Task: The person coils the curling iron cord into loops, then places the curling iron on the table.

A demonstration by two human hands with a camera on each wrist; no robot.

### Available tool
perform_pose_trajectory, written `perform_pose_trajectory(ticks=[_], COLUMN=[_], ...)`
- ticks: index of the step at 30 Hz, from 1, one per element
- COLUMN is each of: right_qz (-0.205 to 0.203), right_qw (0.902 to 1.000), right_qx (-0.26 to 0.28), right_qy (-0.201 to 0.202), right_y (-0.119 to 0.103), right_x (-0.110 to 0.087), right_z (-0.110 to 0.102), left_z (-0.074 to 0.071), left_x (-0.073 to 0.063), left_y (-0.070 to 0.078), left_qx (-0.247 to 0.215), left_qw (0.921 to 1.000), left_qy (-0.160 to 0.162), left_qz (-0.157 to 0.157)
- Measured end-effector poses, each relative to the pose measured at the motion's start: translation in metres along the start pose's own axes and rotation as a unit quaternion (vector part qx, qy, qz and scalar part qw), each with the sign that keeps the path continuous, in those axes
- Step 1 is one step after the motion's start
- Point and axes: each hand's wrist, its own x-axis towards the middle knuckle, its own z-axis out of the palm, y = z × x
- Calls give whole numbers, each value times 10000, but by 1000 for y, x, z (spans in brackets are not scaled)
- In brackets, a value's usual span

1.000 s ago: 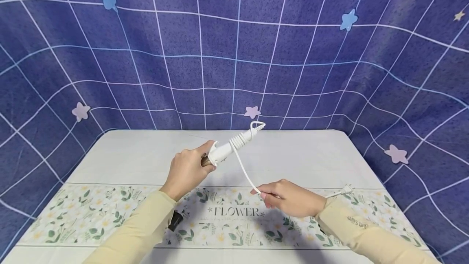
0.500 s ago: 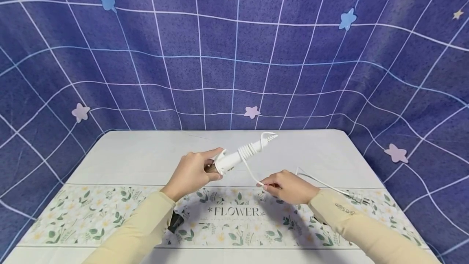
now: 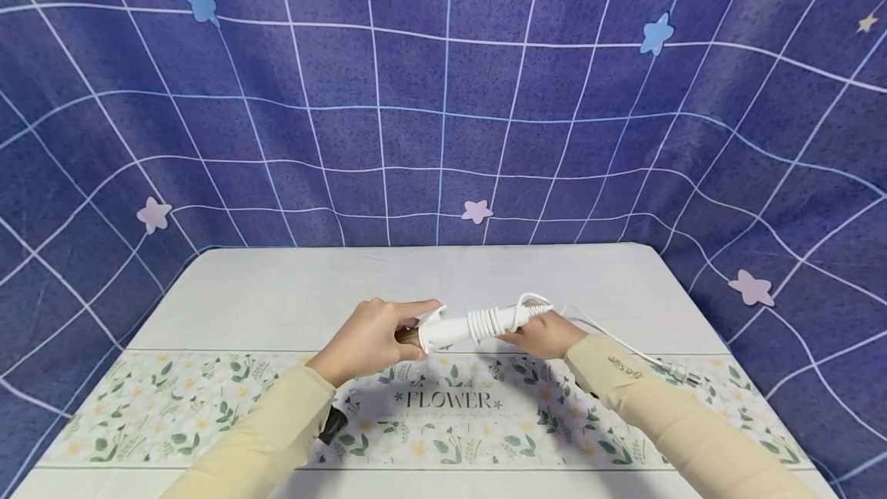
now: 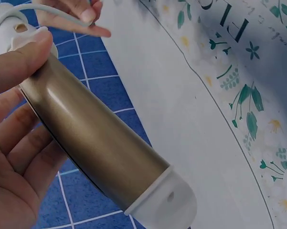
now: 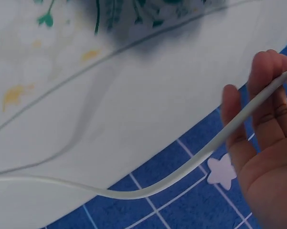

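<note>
My left hand [image 3: 367, 339] holds a curling iron [image 3: 452, 331] above the table, thumb and fingers round the gold barrel [image 4: 95, 138] beside the white handle. The barrel ends in a white cap [image 4: 168, 200] in the left wrist view. Several turns of white cord [image 3: 485, 323] are wound round the handle, which points right, almost level. Behind the handle's end, my right hand [image 3: 552, 337] is partly hidden in the head view. Its fingers pinch the cord [image 5: 176, 177] in the right wrist view. The loose cord trails right to the plug [image 3: 682, 374].
A white table [image 3: 277, 283] with a printed flower band [image 3: 229, 406] lies below both hands. Blue grid-patterned cloth [image 3: 416, 137] hangs behind and at both sides. A small black object [image 3: 333, 423] shows beside the left sleeve.
The curling iron has come down and to the right, and its handle has swung from slanting upward to nearly level. My right hand has moved up and behind the handle with the cord.
</note>
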Motion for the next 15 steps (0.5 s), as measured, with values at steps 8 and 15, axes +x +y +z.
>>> perform_pose_trajectory(ticks=[8,15], right_qz=[-777,-462], right_qw=[9960,9946], right_qx=[-419,-868], right_qy=[156,325], right_y=[6,7], right_x=[11,14], right_z=[-19,-31], left_z=[1,7], left_x=[-2,-2], left_y=[0,2], left_qx=[206,749], left_qw=[9989,9928], left_qy=[-333,-574], left_qz=[277,740])
